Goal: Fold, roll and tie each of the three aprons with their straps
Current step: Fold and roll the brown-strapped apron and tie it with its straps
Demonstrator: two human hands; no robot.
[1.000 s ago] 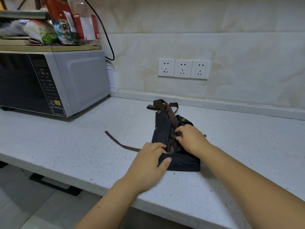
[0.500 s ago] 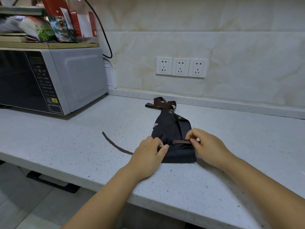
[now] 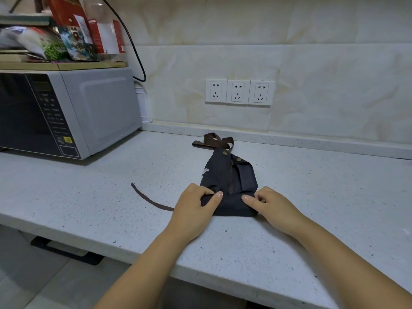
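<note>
Left hand [image 3: 193,207] and right hand [image 3: 270,205] clamped on near end of folded dark apron [image 3: 229,181], speckled worktop [image 3: 100,197], brown strap [image 3: 149,199] trailing left

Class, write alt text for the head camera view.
Both hands, left hand and right hand, grip the near end of a folded dark apron on a speckled counter. A brown strap trails left; a microwave stands behind.

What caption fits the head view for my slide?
Both hands, left hand and right hand, grip the near end of a folded dark apron on the counter, brown strap trailing left.
</note>
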